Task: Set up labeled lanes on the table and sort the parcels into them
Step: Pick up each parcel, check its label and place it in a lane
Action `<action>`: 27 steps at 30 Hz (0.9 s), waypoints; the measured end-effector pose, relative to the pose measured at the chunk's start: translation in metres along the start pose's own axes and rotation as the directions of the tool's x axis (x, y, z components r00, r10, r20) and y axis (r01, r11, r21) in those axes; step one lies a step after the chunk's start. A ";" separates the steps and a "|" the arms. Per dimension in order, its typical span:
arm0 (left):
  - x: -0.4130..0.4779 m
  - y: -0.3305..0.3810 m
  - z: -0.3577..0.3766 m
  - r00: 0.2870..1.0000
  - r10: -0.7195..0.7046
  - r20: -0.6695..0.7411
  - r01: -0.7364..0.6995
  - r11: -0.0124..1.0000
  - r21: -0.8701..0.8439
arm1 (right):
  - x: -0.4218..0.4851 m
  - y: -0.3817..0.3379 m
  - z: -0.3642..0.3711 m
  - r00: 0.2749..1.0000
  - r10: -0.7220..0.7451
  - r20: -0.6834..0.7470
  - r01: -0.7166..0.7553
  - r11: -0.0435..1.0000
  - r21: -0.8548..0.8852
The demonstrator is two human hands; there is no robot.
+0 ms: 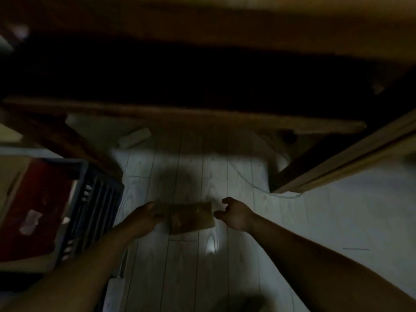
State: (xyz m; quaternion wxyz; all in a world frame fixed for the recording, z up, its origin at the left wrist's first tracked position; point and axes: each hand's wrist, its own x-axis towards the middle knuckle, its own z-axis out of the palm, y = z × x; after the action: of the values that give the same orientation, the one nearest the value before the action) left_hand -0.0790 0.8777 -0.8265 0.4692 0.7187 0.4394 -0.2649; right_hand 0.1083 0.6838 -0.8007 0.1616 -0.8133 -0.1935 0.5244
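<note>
The picture is dark and blurred. A small brown parcel (191, 218) wrapped in shiny tape lies on the pale plank floor, under the front of the wooden table (202, 118). My left hand (144, 218) grips the parcel's left end. My right hand (236, 213) hovers just off its right end, fingers spread and curved, touching nothing. A dark blue slatted crate (94, 203) at the left holds a red parcel (38, 206) with a white label.
The table's dark legs (299, 167) stand left and right of the floor patch. A white power strip (135, 137) lies under the table, and a thin white cable (252, 183) runs to the right leg. A pale box edge (13, 176) shows at far left.
</note>
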 end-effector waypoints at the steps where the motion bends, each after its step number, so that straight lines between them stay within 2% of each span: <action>1: 0.020 -0.013 0.011 1.000 -0.019 -0.001 0.019 1.000 -0.024 | 0.024 0.011 0.014 1.000 0.010 -0.001 -0.010 1.000 0.021; 7: 0.125 -0.068 0.082 0.995 -0.093 -0.025 0.088 0.981 -0.172 | 0.149 0.081 0.089 0.999 0.043 -0.026 -0.039 0.990 0.138; 9: 0.153 -0.075 0.105 0.993 -0.118 -0.009 0.107 0.930 -0.352 | 0.176 0.098 0.106 0.999 0.026 -0.030 -0.016 0.958 0.286; 11: 0.169 -0.077 0.124 0.991 -0.130 -0.028 0.099 0.863 -0.495 | 0.191 0.105 0.115 1.000 -0.012 -0.008 0.015 0.870 0.494; 14: 0.173 -0.080 0.136 0.985 -0.170 0.008 0.139 0.774 -0.618 | 0.184 0.101 0.117 1.000 -0.016 -0.013 0.020 0.810 0.586; 20: 0.068 -0.045 0.095 0.958 -0.285 0.006 0.192 0.632 -0.751 | 0.080 0.061 0.107 1.000 -0.004 0.019 -0.008 0.808 0.590; 24: -0.052 0.001 0.050 0.951 -0.306 0.047 0.221 0.562 -0.797 | -0.032 0.020 0.074 1.000 0.017 0.025 -0.028 0.826 0.563; 27: -0.152 0.033 0.011 0.951 -0.288 0.112 0.254 0.522 -0.815 | -0.135 -0.013 0.041 1.000 -0.022 -0.020 0.029 0.844 0.536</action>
State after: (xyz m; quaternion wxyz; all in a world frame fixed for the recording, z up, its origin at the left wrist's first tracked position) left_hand -0.1217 0.8035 -0.6965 0.6933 0.3458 0.6263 -0.0867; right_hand 0.0183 0.6327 -0.7045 0.3904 -0.7368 -0.0493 0.5498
